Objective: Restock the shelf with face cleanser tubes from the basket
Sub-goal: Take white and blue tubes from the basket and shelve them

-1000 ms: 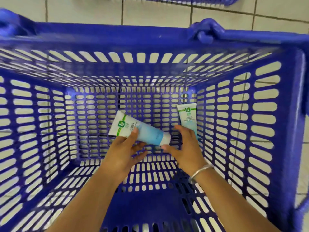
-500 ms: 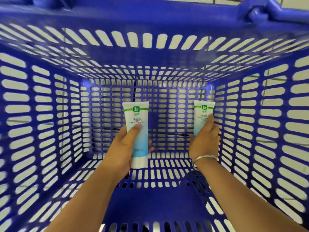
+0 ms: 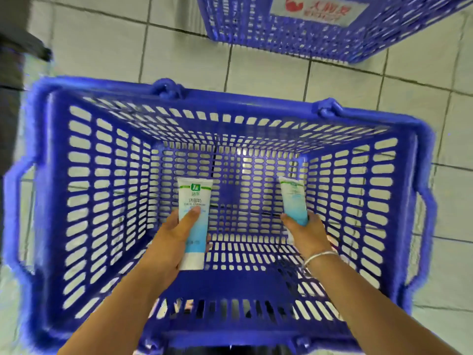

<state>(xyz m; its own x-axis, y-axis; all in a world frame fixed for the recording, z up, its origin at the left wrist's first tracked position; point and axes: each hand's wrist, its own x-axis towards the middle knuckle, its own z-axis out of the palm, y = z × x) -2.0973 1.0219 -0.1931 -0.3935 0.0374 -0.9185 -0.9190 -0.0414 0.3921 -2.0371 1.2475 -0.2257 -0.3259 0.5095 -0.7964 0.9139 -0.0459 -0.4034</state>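
Inside the blue basket on the tiled floor, the left hand gripped one cleanser tube upright, cap down, thumb across its front, while the right hand curled round a second tube (print blurred), another basket lying beyond.

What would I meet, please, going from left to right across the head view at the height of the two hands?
Left wall of the blue basket → left hand → the tube it holds → tube in the right hand → right hand → basket's right wall → tiled floor.
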